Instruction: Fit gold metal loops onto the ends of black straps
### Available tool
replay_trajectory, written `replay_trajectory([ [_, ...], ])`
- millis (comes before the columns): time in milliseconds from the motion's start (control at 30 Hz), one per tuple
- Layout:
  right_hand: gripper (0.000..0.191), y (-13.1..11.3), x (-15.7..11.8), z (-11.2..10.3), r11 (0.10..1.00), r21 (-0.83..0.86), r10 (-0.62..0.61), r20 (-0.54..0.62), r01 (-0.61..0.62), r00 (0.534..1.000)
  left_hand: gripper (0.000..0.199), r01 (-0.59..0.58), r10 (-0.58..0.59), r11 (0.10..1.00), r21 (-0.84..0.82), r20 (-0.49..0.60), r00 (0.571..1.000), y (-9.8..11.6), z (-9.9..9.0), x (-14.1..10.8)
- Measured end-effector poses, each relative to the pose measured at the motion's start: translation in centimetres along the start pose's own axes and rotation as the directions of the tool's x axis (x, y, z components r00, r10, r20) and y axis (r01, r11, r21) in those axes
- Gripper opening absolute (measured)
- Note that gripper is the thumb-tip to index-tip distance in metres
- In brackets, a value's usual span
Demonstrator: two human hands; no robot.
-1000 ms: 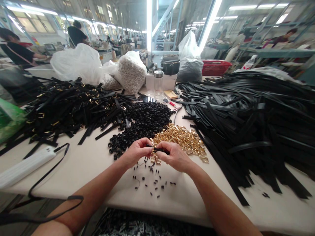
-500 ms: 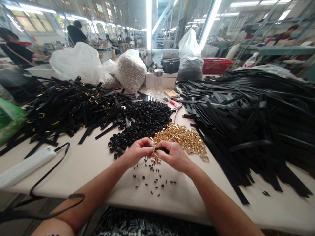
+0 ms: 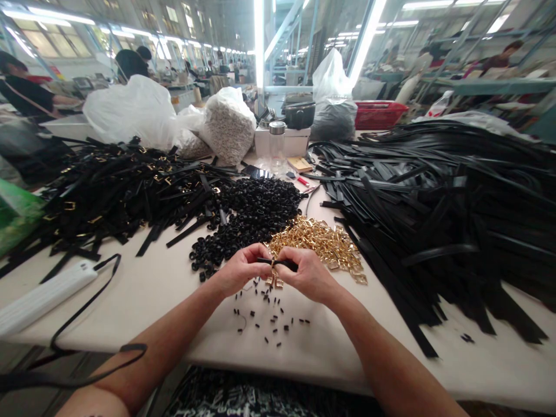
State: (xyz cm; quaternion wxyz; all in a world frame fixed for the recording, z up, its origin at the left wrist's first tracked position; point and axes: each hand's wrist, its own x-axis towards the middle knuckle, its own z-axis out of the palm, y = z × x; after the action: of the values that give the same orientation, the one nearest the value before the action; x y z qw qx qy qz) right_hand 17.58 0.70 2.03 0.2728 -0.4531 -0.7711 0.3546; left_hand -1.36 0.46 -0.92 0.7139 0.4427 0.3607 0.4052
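Observation:
Above the middle of the table both hands meet at a short black strap (image 3: 290, 265) with a small gold buckle (image 3: 273, 264) on it. My left hand (image 3: 242, 270) pinches the strap on the left side of the buckle. Closed around the strap's other part is my right hand (image 3: 307, 275). The fingers partly hide the strap and buckle. Just behind them lie a heap of gold buckles (image 3: 321, 240) and a heap of black strap loops (image 3: 256, 211). Tiny black bits (image 3: 273, 319) are scattered on the table below the hands.
Black straps with buckles (image 3: 108, 194) are piled at left, long black straps (image 3: 434, 202) at right. A white power strip (image 3: 52, 295) with a cable lies front left. Filled plastic bags (image 3: 230, 124), a glass jar (image 3: 277, 142) and a red basket (image 3: 380, 114) stand behind. People work further back.
The strap's left end shows a little more between my hands, and the buckle sits slightly differently. Both hands stay in nearly the same place. The whole view has shifted slightly.

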Motion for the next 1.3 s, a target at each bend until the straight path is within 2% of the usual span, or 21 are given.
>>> replay_trajectory([
  [333, 0.011, -0.12, 0.02, 0.06, 1.000, 0.005, -0.003, 0.009, 0.003, 1.000, 0.025, -0.022, 0.022, 1.000, 0.002, 0.012, 1.000, -0.04, 0.02, -0.03],
  [533, 0.011, 0.13, -0.08, 0.09, 0.998, 0.054, -0.012, 0.019, 0.011, 1.000, 0.029, -0.077, 0.079, 0.995, 0.058, -0.044, 0.996, -0.07, -0.06, -0.20],
  [767, 0.009, 0.22, -0.07, 0.32, 0.995, -0.082, -0.057, -0.031, 0.054, 0.998, 0.031, -0.099, 0.101, 0.985, 0.138, -0.004, 0.995, 0.57, 0.38, -0.33],
  [967, 0.010, 0.44, -0.02, -0.28, 0.995, 0.068, -0.078, 0.021, 0.077, 0.997, 0.033, 0.004, -0.005, 1.000, -0.005, -0.070, 0.998, 0.48, -0.14, -0.18],
  [1133, 0.011, 0.36, 0.04, -0.54, 0.994, 0.067, -0.088, -0.006, 0.088, 0.996, 0.035, 0.002, -0.005, 0.998, -0.059, -0.063, 0.998, 0.35, -0.32, -0.04],
  [1300, 0.010, 0.23, -0.02, 0.14, 0.994, 0.031, -0.106, -0.008, 0.106, 0.994, 0.034, 0.004, -0.007, 0.999, -0.050, -0.053, 0.999, -0.41, -0.22, 0.25],
])
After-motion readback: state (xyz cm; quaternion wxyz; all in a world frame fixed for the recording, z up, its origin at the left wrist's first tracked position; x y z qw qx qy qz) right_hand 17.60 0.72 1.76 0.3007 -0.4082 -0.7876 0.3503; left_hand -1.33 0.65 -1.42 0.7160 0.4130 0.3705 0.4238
